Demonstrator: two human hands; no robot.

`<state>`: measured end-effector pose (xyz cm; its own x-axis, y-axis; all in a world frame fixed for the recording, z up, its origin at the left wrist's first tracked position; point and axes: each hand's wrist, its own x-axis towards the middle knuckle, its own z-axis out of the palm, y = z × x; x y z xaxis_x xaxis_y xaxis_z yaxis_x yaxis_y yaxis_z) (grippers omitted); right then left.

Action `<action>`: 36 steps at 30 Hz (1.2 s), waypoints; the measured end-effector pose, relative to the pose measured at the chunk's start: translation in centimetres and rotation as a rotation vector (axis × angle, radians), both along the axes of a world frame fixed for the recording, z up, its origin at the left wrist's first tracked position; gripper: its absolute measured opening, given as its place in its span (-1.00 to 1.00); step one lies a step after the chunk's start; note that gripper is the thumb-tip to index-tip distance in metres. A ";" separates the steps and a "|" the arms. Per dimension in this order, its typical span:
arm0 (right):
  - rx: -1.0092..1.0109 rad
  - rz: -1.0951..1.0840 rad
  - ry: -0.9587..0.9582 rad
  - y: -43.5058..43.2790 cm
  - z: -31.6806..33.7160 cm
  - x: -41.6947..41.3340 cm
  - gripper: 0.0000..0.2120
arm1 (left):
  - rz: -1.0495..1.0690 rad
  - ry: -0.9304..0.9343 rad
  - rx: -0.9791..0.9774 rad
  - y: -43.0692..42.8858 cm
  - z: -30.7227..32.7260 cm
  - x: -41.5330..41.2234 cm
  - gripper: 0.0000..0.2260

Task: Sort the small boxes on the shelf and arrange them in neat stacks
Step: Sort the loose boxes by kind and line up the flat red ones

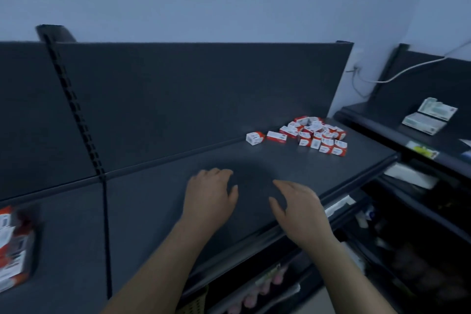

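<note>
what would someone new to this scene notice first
The jumbled pile of small red and white boxes at the back right of the dark shelf stands out most. Nearer the camera, the left hand and right hand are open over the shelf's front, holding nothing. A second batch of boxes sits at the far left edge.

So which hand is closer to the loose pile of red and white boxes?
Right. The right hand is in front of the pile, slightly left of it; the left hand is farther left.
</note>
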<state>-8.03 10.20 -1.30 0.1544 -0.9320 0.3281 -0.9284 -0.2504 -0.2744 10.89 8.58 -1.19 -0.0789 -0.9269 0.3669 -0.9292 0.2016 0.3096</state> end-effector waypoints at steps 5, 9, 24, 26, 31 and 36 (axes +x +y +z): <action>0.021 -0.083 -0.021 -3.5 0.0 -3.5 -0.74 | -0.063 0.000 0.015 -5.3 0.0 -3.4 -0.68; 0.024 -0.132 -0.020 -7.0 0.0 -5.4 -0.73 | -0.107 -0.010 0.040 -9.7 0.2 -5.5 -0.68; 0.095 -0.337 -0.062 -15.4 -0.5 -14.1 -0.63 | -0.309 0.019 0.173 -21.0 0.9 -14.7 -0.67; 0.104 -0.320 -0.062 -16.7 -0.8 -15.4 -0.62 | -0.316 0.023 0.193 -22.0 0.9 -16.0 -0.67; 0.129 -0.281 -0.092 -20.2 -1.2 -18.9 -0.62 | -0.356 0.047 0.270 -24.8 0.3 -19.5 -0.49; 0.162 -0.287 -0.090 -23.5 -2.0 -21.8 -0.52 | -0.385 0.027 0.309 -27.9 -0.6 -22.7 -0.37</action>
<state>-29.85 -13.34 -3.27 -0.1446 -0.9744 0.1721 -0.9248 0.0712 -0.3736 -11.80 -19.35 -1.84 -0.4313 -0.8982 0.0856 -0.7963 0.4235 0.4319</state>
